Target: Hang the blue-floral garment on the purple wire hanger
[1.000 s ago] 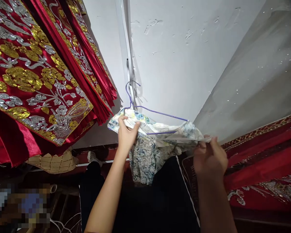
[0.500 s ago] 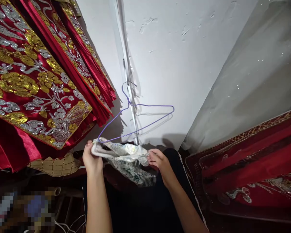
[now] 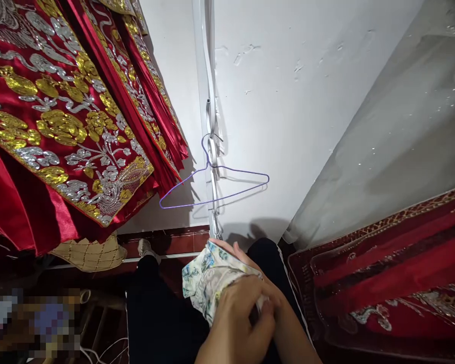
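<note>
A small white garment [image 3: 200, 275] with a blue, green and yellow floral print is bunched between my hands, low in the middle. My left hand [image 3: 246, 308] reaches across in front, its fingers curled on the cloth near my right wrist. Behind the garment's upper edge, my right hand [image 3: 246, 255] holds it; the thumb shows, but most fingers are covered by fabric. Just above, a bare purple wire hanger [image 3: 233, 193] hangs by its hook on a white metal stand [image 3: 211, 108], apart from both hands.
Red garments with gold and silver embroidery [image 3: 64, 126] hang at the left. A plastic-covered red embroidered piece [image 3: 394, 263] stands at the right. Behind the stand is a white wall [image 3: 288, 101]. A beige quilted item [image 3: 87, 255] and white cables [image 3: 108, 349] lie low on the left.
The garment has come away from the hanger's left corner and moved down and right. My left hand has crossed over to my right hand. The hanger now hangs free.
</note>
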`<action>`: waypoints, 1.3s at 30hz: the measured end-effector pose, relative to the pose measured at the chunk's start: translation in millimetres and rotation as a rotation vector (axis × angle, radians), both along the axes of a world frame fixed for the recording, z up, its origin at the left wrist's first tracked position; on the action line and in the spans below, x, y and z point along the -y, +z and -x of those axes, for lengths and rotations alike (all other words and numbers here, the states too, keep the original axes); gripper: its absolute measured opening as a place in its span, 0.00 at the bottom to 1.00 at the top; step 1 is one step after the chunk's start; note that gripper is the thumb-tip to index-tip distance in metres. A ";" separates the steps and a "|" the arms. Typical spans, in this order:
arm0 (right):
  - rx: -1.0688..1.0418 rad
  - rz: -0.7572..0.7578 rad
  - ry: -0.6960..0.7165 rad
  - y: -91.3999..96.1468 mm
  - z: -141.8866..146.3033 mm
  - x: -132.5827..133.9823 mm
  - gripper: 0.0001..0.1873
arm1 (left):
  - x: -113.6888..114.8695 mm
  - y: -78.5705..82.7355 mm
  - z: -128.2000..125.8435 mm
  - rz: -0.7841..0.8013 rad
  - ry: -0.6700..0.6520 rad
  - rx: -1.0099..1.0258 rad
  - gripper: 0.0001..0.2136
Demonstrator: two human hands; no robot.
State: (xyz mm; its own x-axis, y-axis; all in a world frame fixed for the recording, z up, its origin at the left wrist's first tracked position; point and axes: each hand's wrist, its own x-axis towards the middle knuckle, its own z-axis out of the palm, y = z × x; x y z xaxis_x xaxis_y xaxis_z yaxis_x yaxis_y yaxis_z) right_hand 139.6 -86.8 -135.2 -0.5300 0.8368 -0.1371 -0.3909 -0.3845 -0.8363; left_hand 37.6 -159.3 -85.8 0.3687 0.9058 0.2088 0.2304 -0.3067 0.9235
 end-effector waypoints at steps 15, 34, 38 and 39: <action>-0.075 0.055 -0.041 38.6 -23.9 10.3 0.24 | -31.8 2.4 41.0 -0.213 0.200 0.143 0.13; 0.711 -0.728 -0.587 89.5 -43.9 -60.2 0.15 | -75.7 -19.2 142.4 -0.041 -0.053 -0.503 0.17; 0.778 -0.731 -0.582 58.2 -19.5 -95.6 0.24 | -58.2 -21.0 120.8 -0.070 -0.163 -0.474 0.19; 0.800 -0.706 -0.536 49.4 -20.6 -103.6 0.23 | -56.6 -22.7 118.7 -0.091 -0.139 -0.504 0.19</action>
State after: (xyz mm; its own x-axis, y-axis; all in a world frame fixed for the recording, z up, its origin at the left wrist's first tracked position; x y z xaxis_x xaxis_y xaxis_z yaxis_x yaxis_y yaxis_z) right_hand 160.1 16.8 -85.9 -0.0636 0.9486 0.3101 0.3674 0.3112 -0.8765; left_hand -81.1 -102.6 -108.5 0.5591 0.8276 0.0502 0.5901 -0.4398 0.6771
